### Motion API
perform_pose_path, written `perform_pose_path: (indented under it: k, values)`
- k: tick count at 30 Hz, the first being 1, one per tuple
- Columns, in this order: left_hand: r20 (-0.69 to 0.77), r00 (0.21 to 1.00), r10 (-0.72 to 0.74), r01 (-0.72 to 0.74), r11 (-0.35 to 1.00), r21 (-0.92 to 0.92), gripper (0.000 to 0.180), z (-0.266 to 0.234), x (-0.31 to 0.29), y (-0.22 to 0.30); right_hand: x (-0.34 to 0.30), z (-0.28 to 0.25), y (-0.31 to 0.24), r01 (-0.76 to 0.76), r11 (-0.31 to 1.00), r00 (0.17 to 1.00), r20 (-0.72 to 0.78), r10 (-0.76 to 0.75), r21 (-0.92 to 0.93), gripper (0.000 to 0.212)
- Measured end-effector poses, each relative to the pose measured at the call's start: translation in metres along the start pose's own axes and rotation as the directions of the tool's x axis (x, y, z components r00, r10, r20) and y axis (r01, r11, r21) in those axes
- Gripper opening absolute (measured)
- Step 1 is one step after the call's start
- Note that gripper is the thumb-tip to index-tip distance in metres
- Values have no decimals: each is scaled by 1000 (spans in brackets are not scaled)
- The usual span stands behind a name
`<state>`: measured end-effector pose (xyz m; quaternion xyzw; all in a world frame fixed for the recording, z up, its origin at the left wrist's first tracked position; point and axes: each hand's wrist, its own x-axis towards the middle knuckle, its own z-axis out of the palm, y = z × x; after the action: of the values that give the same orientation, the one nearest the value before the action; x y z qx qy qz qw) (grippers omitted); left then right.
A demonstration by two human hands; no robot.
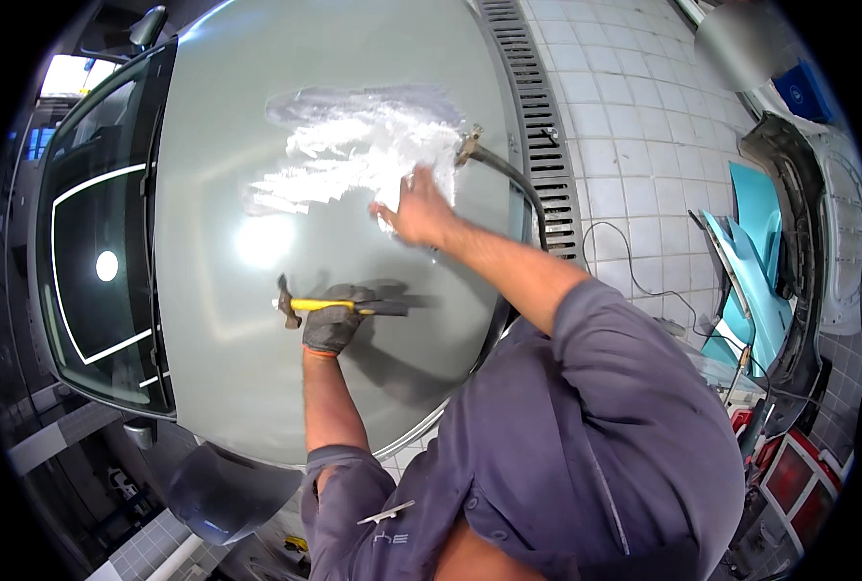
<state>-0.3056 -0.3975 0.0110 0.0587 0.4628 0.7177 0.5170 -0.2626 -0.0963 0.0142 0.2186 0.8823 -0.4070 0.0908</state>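
A grey-green car hood (218,358) spreads out below me, with a bare, whitish scraped patch (354,145) on its right half. My left hand (334,320), in a dark grey work glove with an orange cuff, is closed around the yellow and black handle of a hammer (288,304). The hammer lies sideways over the hood, head to the left. Bare and with its fingers apart, my right hand (418,210) is at the lower right edge of the patch. Beyond it, a brass-coloured clamp (470,144) on a thick dark cable (513,176) sits at the hood's edge.
The car's windshield (102,232) is on the left. A slotted floor drain (528,87) runs along the hood's right edge, beside white floor tiles (615,126). Farther right are turquoise panels (755,261), a dark bumper (804,290), a thin black cord (644,286) and a red rack (799,484).
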Motion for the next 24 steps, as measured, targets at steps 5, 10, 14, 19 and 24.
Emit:
perform_pose_path:
  k: [5, 10, 14, 19, 24]
  values:
    - [-50, 969, -240, 209, 700, 683, 36, 138, 93, 12, -59, -30, 35, 193, 801, 874, 271, -403, 566, 63]
    - [-40, 999, 10, 41, -153, 987, 43, 155, 160, -14, -35, -121, 132, -59, 701, 998, 23, 61, 710, 33]
    - [-144, 905, 401, 283, -313, 907, 61, 160, 230, 12, 36, -187, 174, 109, 990, 993, -45, -113, -84, 37]
    - [-296, 840, 455, 449, -276, 850, 98, 163, 276, 10, 108, -178, 183, 467, 881, 869, 225, -441, -76, 35]
    - [-320, 799, 509, 465, -186, 866, 105, 158, 284, 1, 144, -171, 176, 555, 815, 813, 313, -490, -167, 34]
